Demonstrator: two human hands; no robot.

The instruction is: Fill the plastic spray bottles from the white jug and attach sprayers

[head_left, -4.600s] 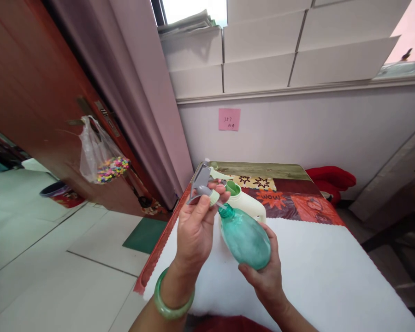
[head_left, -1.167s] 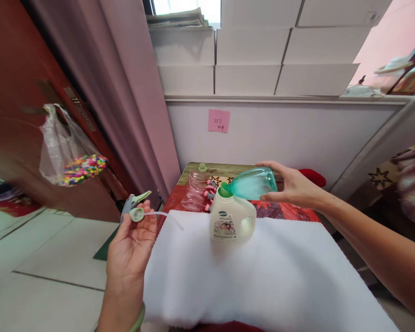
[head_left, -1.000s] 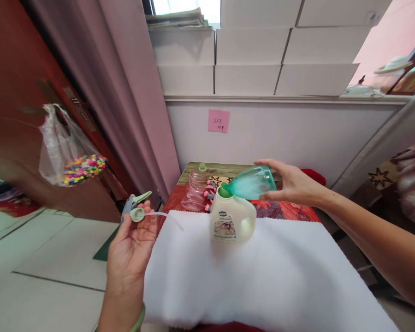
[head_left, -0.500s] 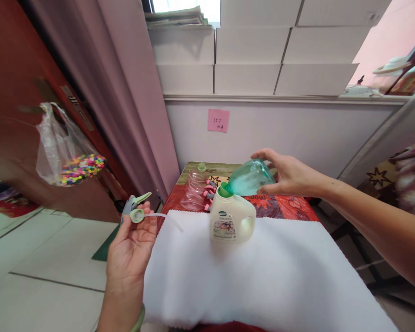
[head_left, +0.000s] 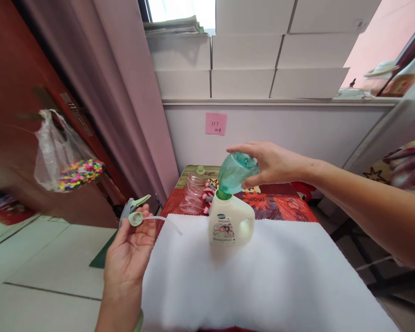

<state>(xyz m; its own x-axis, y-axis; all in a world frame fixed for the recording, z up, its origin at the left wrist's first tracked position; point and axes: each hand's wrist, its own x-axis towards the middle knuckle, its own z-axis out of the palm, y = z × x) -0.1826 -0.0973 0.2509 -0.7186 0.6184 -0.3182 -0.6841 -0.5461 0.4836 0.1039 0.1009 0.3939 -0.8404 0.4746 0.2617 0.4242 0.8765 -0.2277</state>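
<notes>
My right hand (head_left: 268, 161) grips a translucent green spray bottle body (head_left: 235, 173), turned nearly upside down. Its neck points into the mouth of a cream detergent jug (head_left: 228, 221), which stands upright on a white cloth (head_left: 263, 281). Over to the left, my left hand (head_left: 133, 246) faces palm up, its thumb and fingers holding a grey and green spray trigger head (head_left: 135, 217). A thin clear dip tube sticks out of that head toward the jug.
Behind the jug lie clear pink-tinted bottles (head_left: 193, 196) with pink and grey spray heads, and a small green cap (head_left: 200, 170). White boxes (head_left: 244, 83) are stacked on the ledge at the back. A plastic bag of colourful beads (head_left: 79, 175) hangs from the door handle at left.
My right hand has tipped the green bottle steeper, from slanted to nearly upside down, and shifted it left over the jug's mouth. The left hand holds the spray head much as before.
</notes>
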